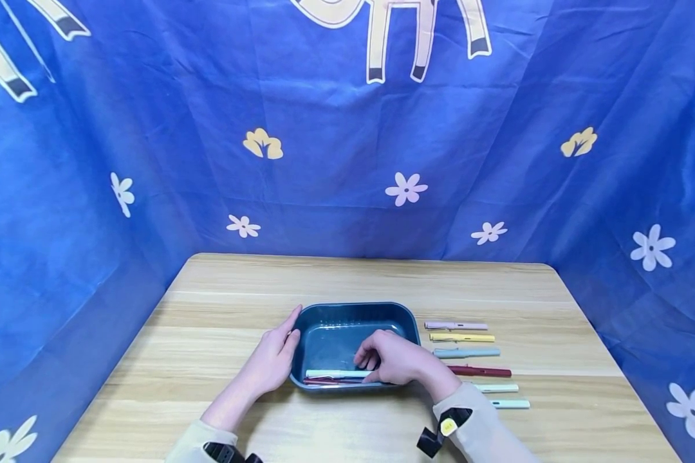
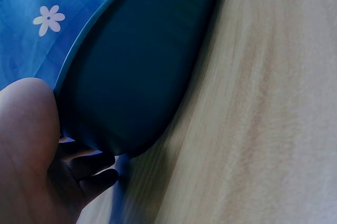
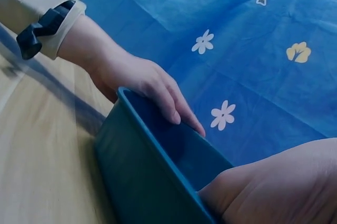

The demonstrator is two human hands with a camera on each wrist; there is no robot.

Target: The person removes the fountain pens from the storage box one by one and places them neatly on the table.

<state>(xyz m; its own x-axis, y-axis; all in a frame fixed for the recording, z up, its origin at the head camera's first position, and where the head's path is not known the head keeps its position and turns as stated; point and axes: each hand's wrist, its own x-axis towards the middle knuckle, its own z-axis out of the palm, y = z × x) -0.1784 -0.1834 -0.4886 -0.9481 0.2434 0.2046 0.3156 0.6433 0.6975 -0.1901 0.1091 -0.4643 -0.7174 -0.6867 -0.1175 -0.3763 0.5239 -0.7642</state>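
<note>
A dark teal plastic bin (image 1: 356,307) stands on the wooden table. My left hand (image 1: 272,363) holds its left end, thumb over the rim and fingers along the outside wall; the right wrist view also shows this left hand (image 3: 137,79). Inside the bin, my right hand (image 1: 396,357) is by the near wall, fingers bent and thumb apart from them. Around its thumb lie a pale mint pen (image 1: 336,373) and a dark red pen (image 1: 318,381), with a light-coloured one partly hidden beside them. The hand seems to grip none of these; its fingertips are hidden in the right wrist view.
Right of the bin, several pens lie in a column: lilac (image 1: 456,326), yellow (image 1: 462,337), blue (image 1: 466,352), dark red (image 1: 481,371), light green (image 1: 498,388) and pale aqua (image 1: 511,404). My right forearm crosses near the lower ones. A blue patterned cloth (image 1: 347,161) surrounds the table (image 1: 220,302).
</note>
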